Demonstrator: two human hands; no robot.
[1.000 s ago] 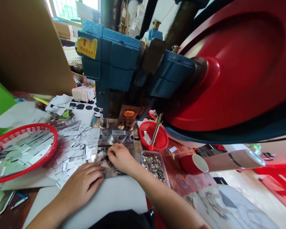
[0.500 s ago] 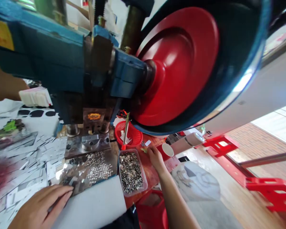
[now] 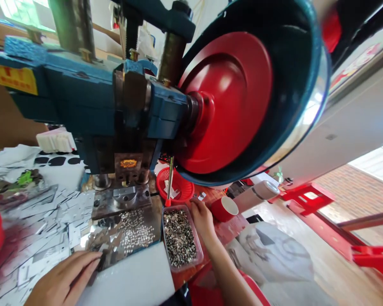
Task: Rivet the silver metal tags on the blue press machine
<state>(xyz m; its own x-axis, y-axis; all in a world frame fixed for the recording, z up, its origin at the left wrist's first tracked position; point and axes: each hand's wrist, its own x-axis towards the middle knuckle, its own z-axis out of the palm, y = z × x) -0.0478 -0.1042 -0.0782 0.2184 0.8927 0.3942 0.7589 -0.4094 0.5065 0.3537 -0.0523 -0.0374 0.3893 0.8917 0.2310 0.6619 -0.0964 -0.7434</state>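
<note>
My left hand [image 3: 65,278] rests at the front left corner of the press bed, its thumb and fingers closed on a thin dark metal piece [image 3: 99,262]. Beside it, small shiny metal parts [image 3: 135,231] lie scattered on the metal plate below the die [image 3: 124,197]. My right hand [image 3: 202,219] is on the red-brown tabletop, just right of a clear plastic box [image 3: 198,255] full of small metal parts. Its fingers are curled down, and whatever is under the fingertips is hidden. Behind them stands a red basket [image 3: 187,187] with a few white pieces inside.
A blue press [image 3: 83,102] with a large red wheel [image 3: 230,110] fills the upper view. Flat metal sheets [image 3: 44,229] cover the left side. A red cup [image 3: 221,209] and a pale flask [image 3: 258,192] stand right of my right hand. White foam [image 3: 130,278] lies in front.
The view has shifted, so the press sits lower. My right hand has moved left and nearer the plastic box; a yellow-green item formerly by its fingertips is out of sight. My left hand stays by the plate.
</note>
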